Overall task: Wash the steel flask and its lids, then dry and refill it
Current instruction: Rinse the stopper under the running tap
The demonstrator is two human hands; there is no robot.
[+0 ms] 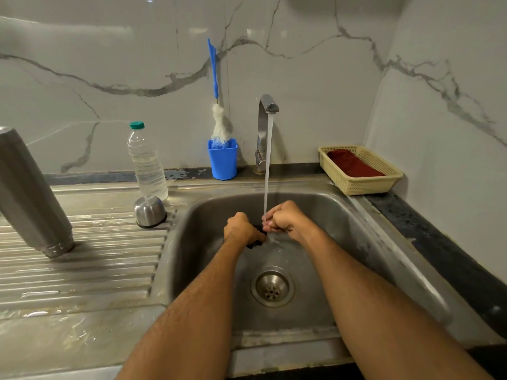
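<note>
Steel flask (30, 193) and cup lid (150, 211) drain inverted at nine o'clock; left hand (241, 229) fingers grip the black inner lid (258, 237) under the tap stream (267, 171), right hand (285, 219) fingers curl against it, rubbing; drying and refilling remain.

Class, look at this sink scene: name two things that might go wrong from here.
1. The small black lid, held by both the left hand and right hand under the running water, could slip toward the drain.
2. The steel flask, inverted on the wet ribbed drainboard, might topple.

Head camera looks steeply down, close over the sink (356, 215).
</note>
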